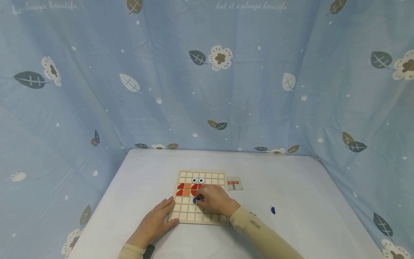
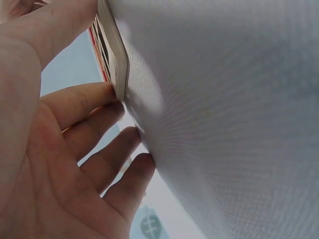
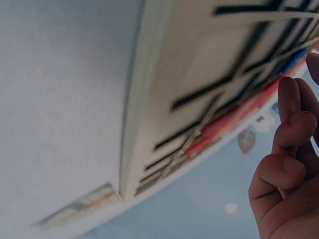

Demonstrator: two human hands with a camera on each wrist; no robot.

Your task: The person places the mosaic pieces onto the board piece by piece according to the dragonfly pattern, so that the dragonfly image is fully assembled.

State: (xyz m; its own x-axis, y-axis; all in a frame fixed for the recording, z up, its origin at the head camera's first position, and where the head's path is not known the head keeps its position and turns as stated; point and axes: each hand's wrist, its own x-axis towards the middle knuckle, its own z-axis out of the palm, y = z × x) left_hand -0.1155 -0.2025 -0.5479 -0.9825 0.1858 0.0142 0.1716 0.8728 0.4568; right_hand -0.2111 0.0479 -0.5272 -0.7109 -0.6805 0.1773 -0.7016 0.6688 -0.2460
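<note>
A wooden grid board [image 1: 182, 216] lies on the white table with flat coloured pieces in some cells. Two eye tiles [image 1: 194, 180] sit above a red rounded shape [image 1: 194, 190]; orange squares [image 1: 187, 189] and red quarter-circles [image 1: 179, 192] are at the left. My left hand [image 1: 155, 223] rests at the board's left and front edges, its fingers extended and touching the rim. Over the board's middle, my right hand [image 1: 213, 199] pinches a small dark blue piece [image 1: 198, 198], mostly covered by the fingertips. Beside it, a blue quarter-circle [image 1: 194, 200] lies in the grid.
A small pattern card [image 1: 234, 183] lies right of the board. Farther right on the table is a loose blue piece [image 1: 273, 210]. Another dark piece [image 1: 253, 214] is partly hidden by the right sleeve. A blue patterned curtain [image 1: 245, 108] surrounds the table's back and sides.
</note>
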